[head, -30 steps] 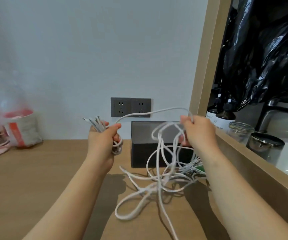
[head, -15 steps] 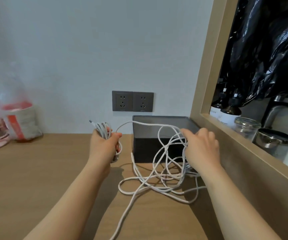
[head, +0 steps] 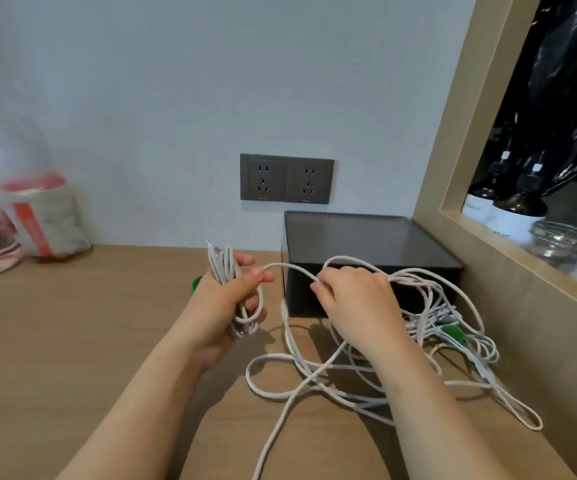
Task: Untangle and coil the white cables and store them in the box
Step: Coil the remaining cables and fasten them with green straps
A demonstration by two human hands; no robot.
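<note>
Toward the back right corner of the wooden desk surface (head: 72, 341) I find the box (head: 366, 237). It is black, rectangular and straight-walled, with a thin rim around a dull grey top. It stands close to the wall, just beside the pale wooden frame (head: 453, 150) on the right.

The white cables (head: 356, 372) lie outside the box. They form a loose, round-corded tangle of overlapping loops spread before its front wall and along the right edge of the surface. One length trails off toward the front edge. A green tie (head: 453, 332) sits among the strands near the box's front right corner.

The left hand (head: 226, 299) is held above the surface, left of the box. Its fingers curl round a coiled bundle (head: 223, 265) of the same white cord, wound in long narrow loops, with a plug tip standing up at the top. Thumb and forefinger also pinch a single strand (head: 290, 266) that arches across to the right hand (head: 352, 299). That hand hovers before the box with its back toward the camera, its fingers bent down over the strand and gripping it.

On the wall above the box are two dark grey wall sockets (head: 286, 179), flat and square. At the back left edge sits a crinkled clear plastic bag (head: 20, 202) with red and white contents. Beyond the frame stand dark bottles (head: 508, 209) with white labels and a glass jar (head: 564, 242).
</note>
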